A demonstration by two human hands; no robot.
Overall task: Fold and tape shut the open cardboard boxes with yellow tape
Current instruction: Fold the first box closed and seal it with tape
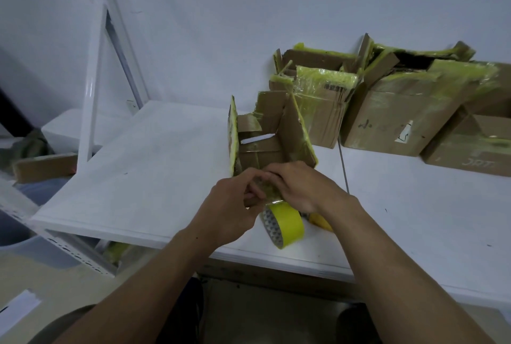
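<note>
Four boxes sit on the white table (154, 155), and none looks properly sealed from here. Up front, the open box (265, 144) has its flaps standing and its inside bare to view, with nothing folded shut on it yet. Both hands meet at its near edge. The left hand (232, 211) curls its fingers and pinches a crinkled tape strip (266, 189) that runs down to the yellow tape roll (284, 226), which stands on edge just below the hands, near the table's front. The right hand (301, 189) lays curled fingers over the same strip, its thumb hidden. Back right, the small box (320, 100), the middle box (401, 117) and the far box (475, 144) carry plenty of yellow tape, yet two show raised flaps and a dark gap. My read is that this is early going: a strip is being readied, with folding and sealing ahead.
</note>
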